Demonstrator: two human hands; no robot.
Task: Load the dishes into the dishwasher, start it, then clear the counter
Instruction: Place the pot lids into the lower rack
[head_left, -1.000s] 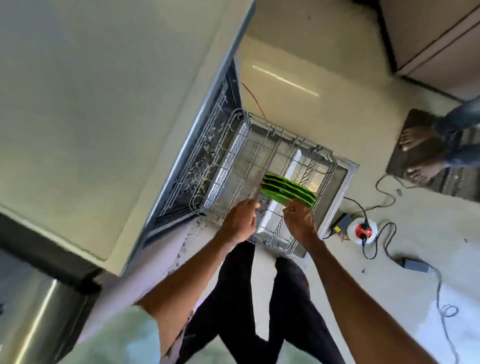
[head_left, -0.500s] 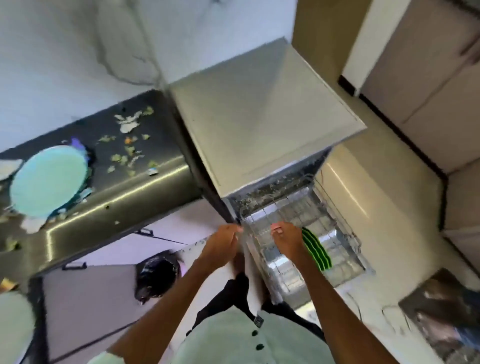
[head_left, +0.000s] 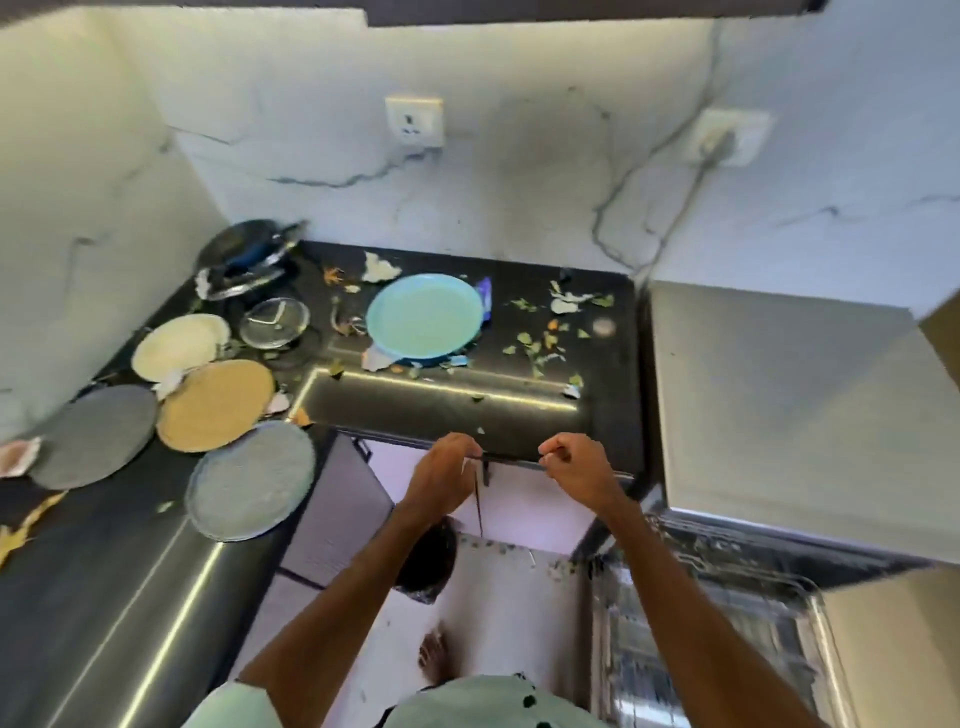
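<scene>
counter (head_left: 467, 410) – glossy black stone | rack (head_left: 691, 649) – metal wire

We see soft, even light on the pale wall (head_left: 519, 156), a bright glare line along the dark desk (head_left: 602, 415) edge, motion blur over the dishwasher rack (head_left: 675, 649), and wide-angle bending toward the frame's edges.
</scene>
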